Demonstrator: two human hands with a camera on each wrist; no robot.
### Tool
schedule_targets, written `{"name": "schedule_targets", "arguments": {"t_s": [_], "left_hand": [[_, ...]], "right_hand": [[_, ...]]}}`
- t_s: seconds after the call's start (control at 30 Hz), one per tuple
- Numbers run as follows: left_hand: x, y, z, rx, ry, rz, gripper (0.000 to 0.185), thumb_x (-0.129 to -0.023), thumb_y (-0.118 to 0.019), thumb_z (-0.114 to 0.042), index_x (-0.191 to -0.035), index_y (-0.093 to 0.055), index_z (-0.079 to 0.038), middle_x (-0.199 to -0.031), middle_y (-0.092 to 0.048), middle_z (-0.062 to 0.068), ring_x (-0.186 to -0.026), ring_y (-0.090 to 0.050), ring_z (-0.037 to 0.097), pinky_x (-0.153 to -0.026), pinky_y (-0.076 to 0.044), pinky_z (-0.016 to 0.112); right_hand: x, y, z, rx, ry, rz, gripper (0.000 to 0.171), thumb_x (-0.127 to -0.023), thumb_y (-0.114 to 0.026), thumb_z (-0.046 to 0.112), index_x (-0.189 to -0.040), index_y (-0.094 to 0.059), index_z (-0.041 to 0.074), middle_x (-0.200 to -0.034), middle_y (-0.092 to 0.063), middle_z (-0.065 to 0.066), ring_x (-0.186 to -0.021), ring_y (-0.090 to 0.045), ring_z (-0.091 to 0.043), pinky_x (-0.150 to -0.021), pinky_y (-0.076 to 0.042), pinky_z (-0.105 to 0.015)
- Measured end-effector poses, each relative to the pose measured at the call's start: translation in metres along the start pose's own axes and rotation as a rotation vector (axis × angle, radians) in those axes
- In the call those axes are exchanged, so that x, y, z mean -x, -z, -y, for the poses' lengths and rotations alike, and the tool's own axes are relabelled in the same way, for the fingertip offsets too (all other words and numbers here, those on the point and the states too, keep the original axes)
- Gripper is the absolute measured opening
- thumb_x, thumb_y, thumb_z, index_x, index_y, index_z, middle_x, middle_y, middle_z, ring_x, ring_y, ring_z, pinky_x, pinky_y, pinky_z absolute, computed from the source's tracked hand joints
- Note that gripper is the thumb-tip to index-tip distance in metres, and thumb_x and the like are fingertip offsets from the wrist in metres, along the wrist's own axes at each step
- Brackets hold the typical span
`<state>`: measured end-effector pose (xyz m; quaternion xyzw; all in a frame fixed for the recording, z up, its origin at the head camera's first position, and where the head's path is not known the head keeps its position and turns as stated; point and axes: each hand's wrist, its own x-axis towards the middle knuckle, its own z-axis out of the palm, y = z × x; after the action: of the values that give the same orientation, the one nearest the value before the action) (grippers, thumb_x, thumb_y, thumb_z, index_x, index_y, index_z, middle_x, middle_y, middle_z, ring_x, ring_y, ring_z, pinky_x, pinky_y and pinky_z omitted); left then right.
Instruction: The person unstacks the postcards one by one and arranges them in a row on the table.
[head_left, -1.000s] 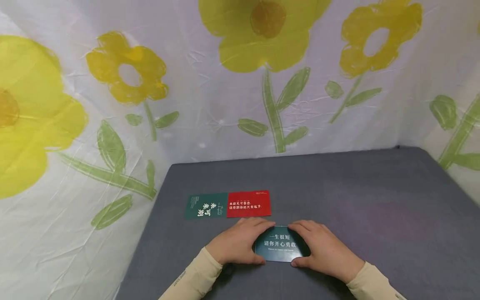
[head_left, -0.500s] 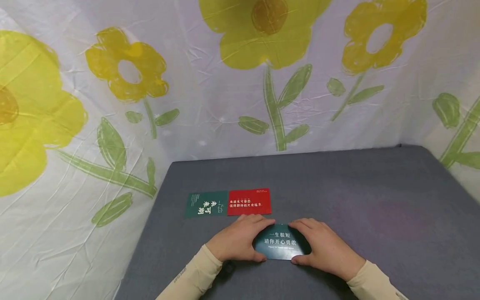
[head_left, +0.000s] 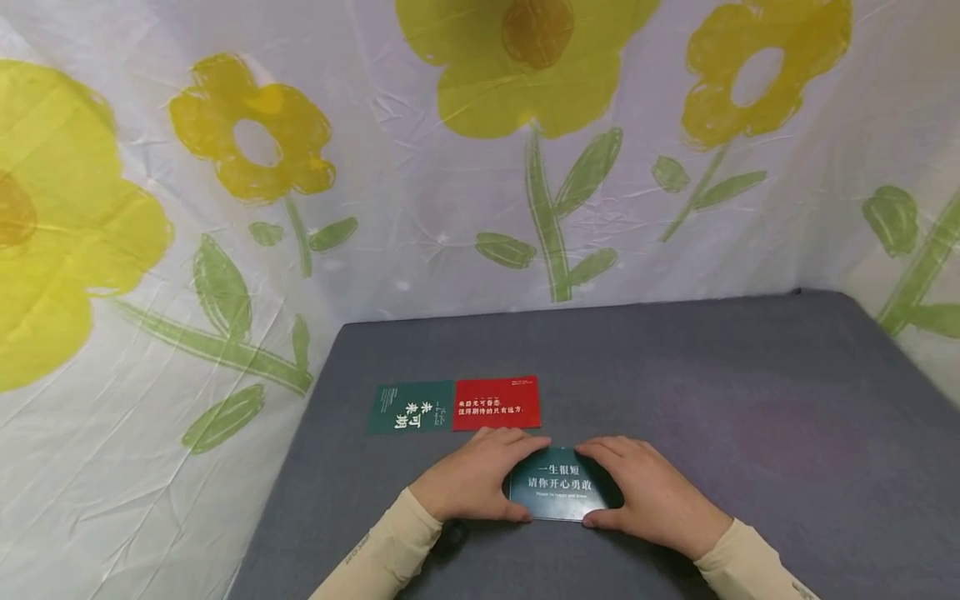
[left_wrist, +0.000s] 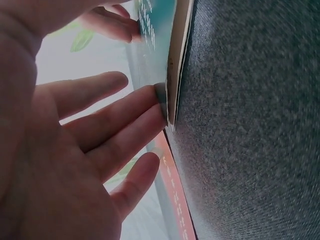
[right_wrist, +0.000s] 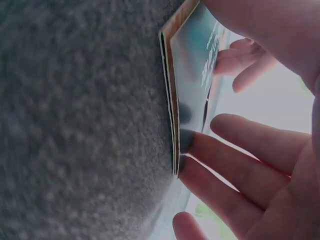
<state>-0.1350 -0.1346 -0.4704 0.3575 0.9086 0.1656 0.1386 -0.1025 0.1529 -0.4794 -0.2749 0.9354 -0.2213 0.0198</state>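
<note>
A teal postcard with white lettering (head_left: 562,490) lies face up near the table's front, as the top of a thin layered stack whose edges (right_wrist: 172,105) show in the right wrist view. My left hand (head_left: 480,481) holds its left side, thumb at the near edge and fingers at the far edge. On the opposite side my right hand (head_left: 651,497) grips it the same way. In the left wrist view, the left fingertips (left_wrist: 159,107) touch the stack's edge beside the cloth. How many layers there are, I cannot tell.
A dark green postcard (head_left: 411,408) and a red postcard (head_left: 498,403) lie side by side beyond my left hand. Grey cloth covers the table (head_left: 675,367). A white curtain with yellow flowers (head_left: 420,208) hangs along the back and sides.
The head view has tilted very slightly since a second ago. Both hands and the postcard stack stay practically where they were.
</note>
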Motion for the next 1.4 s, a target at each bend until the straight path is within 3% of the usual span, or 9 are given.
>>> {"name": "schedule_targets", "arguments": {"t_s": [0.17, 0.43, 0.8, 1.03, 1.4], "left_hand": [[-0.002, 0.0, -0.001, 0.011, -0.004, -0.006, 0.097, -0.078, -0.091, -0.046, -0.163, -0.049, -0.026, -0.153, -0.059, -0.007, -0.141, -0.053, 0.012, -0.124, -0.041, 0.044], [-0.022, 0.007, 0.0, 0.029, -0.013, -0.044, 0.097, -0.077, -0.093, -0.042, -0.162, -0.051, -0.022, -0.149, -0.061, -0.004, -0.136, -0.056, 0.01, -0.113, -0.036, 0.045], [-0.064, 0.021, 0.006, 0.071, 0.001, -0.033, 0.097, -0.08, -0.092, -0.043, -0.164, -0.048, -0.023, -0.153, -0.06, -0.003, -0.14, -0.054, 0.014, -0.116, -0.036, 0.047], [-0.096, 0.023, 0.015, 0.046, 0.031, -0.019, 0.093, -0.082, -0.09, -0.042, -0.163, -0.049, -0.024, -0.154, -0.06, -0.003, -0.138, -0.055, 0.014, -0.114, -0.034, 0.045], [-0.122, 0.029, 0.028, 0.044, 0.056, 0.012, 0.089, -0.087, -0.088, -0.042, -0.164, -0.048, -0.021, -0.158, -0.058, 0.0, -0.143, -0.053, 0.017, -0.109, -0.032, 0.047]], "right_hand": [[0.0, 0.004, -0.003, 0.003, 0.01, 0.006, 0.082, -0.075, -0.097, 0.051, -0.141, -0.067, 0.013, -0.137, -0.071, -0.002, -0.126, -0.067, -0.029, -0.11, -0.053, -0.059], [-0.009, 0.014, -0.014, 0.023, 0.001, -0.002, 0.081, -0.076, -0.098, 0.047, -0.142, -0.067, 0.012, -0.139, -0.071, -0.004, -0.129, -0.066, -0.031, -0.111, -0.051, -0.061], [-0.027, 0.027, -0.045, 0.041, -0.014, -0.01, 0.081, -0.078, -0.097, 0.043, -0.144, -0.066, 0.008, -0.143, -0.068, -0.012, -0.134, -0.063, -0.038, -0.112, -0.048, -0.067], [-0.046, 0.031, -0.062, 0.05, -0.038, 0.002, 0.076, -0.082, -0.094, 0.036, -0.145, -0.064, 0.005, -0.145, -0.065, -0.018, -0.134, -0.061, -0.042, -0.111, -0.048, -0.069], [-0.071, 0.034, -0.088, 0.003, -0.081, 0.077, 0.077, -0.085, -0.091, 0.038, -0.148, -0.061, 0.005, -0.149, -0.062, -0.019, -0.135, -0.06, -0.041, -0.111, -0.049, -0.068]]}}
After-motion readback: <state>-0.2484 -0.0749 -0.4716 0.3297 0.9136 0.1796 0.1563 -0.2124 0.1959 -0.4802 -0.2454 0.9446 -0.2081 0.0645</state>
